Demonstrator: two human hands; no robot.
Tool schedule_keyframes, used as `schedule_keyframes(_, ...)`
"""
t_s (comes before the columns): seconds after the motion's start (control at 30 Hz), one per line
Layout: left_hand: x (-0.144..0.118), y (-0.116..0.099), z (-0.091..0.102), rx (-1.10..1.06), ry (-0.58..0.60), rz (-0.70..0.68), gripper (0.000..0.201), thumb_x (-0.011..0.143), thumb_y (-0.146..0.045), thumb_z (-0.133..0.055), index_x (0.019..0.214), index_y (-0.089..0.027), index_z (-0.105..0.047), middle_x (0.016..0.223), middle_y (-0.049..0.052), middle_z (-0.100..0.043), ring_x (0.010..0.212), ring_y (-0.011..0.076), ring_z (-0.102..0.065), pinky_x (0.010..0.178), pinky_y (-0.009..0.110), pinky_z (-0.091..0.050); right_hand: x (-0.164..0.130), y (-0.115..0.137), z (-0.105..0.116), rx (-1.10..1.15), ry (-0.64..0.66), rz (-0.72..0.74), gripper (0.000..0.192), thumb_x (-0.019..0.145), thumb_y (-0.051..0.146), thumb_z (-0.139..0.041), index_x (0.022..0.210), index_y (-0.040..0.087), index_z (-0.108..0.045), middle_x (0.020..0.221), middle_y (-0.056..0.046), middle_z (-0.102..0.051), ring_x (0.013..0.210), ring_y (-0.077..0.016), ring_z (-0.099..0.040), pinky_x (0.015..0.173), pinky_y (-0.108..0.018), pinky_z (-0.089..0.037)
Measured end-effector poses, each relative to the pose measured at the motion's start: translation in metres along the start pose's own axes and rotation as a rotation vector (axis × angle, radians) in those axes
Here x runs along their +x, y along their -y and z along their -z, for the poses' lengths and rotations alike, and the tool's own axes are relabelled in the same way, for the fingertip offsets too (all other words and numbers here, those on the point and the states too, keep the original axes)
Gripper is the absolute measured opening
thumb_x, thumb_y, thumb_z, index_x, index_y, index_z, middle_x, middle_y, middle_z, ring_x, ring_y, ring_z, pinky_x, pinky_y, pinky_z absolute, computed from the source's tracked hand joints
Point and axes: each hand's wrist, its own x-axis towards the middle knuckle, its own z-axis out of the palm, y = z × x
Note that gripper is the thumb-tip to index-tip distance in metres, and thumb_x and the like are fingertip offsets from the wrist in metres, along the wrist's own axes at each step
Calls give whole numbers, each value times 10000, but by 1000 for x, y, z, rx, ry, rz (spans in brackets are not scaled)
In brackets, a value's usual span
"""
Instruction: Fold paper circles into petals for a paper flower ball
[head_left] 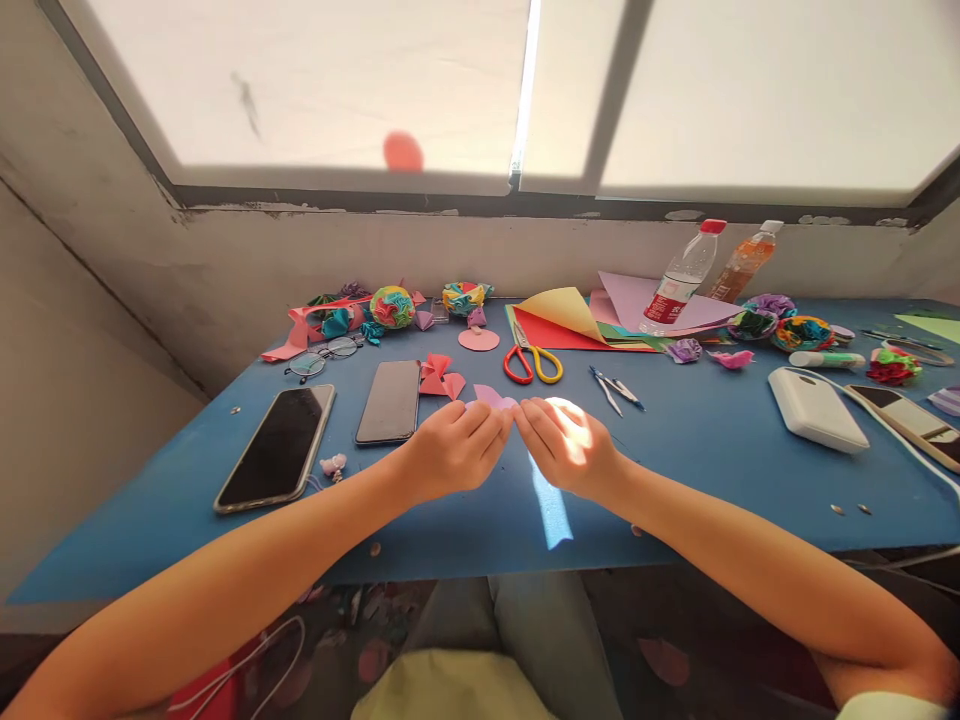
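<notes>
Above the front middle of the blue table, my left hand and my right hand meet at the fingertips. Both are closed in a pinch on a small piece of light purple paper, whose lower part my fingers hide. Just behind my left hand lie folded red paper pieces. Beyond the hands rest scissors with one red and one yellow handle, blades pointing away. A pair of compasses lies to the right of them. One pink paper circle is farther back.
Two phones and eyeglasses lie at left. Coloured paper sheets, paper balls and two bottles line the back. At right are a white power bank with a cable, a glue stick and another phone.
</notes>
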Motion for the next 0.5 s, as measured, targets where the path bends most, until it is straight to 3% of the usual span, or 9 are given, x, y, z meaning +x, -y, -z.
schedule_keyframes(0.1, -1, -1, -2, -56, 26, 55, 115, 826, -64, -504, 923, -96, -558, 690, 34, -634, 638, 151, -583, 481, 257, -433, 0, 0, 1, 8, 21, -11, 130, 784, 33, -534, 905, 63, -571, 802, -65, -614, 748, -140, -568, 634, -286, -466)
schedule_keyframes(0.3, -5, -6, -2, -295, 161, 292, 111, 866, -179, -481, 942, -153, -559, 807, 13, -654, 711, 115, -572, 632, 231, -487, 3, -2, 1, 48, 66, -82, 133, 791, 23, -533, 875, 115, -581, 755, -10, -610, 665, -100, -537, 646, -268, -438)
schedule_keyframes(0.4, -5, 19, -9, -361, 288, 476, 169, 893, -293, -446, 848, -192, -573, 830, -11, -640, 787, 101, -568, 746, 218, -481, 2, -4, -1, 40, 76, -72, 144, 790, 6, -522, 839, 126, -585, 748, -5, -606, 639, -97, -521, 638, -273, -426)
schedule_keyframes(0.5, -5, 71, -29, -269, 432, 832, 276, 936, -275, -332, 926, -120, -560, 984, 90, -592, 985, 187, -532, 874, 377, -442, 0, -9, -4, -2, 36, -38, 178, 744, -32, -556, 839, 114, -590, 775, -11, -610, 655, -98, -513, 635, -269, -415)
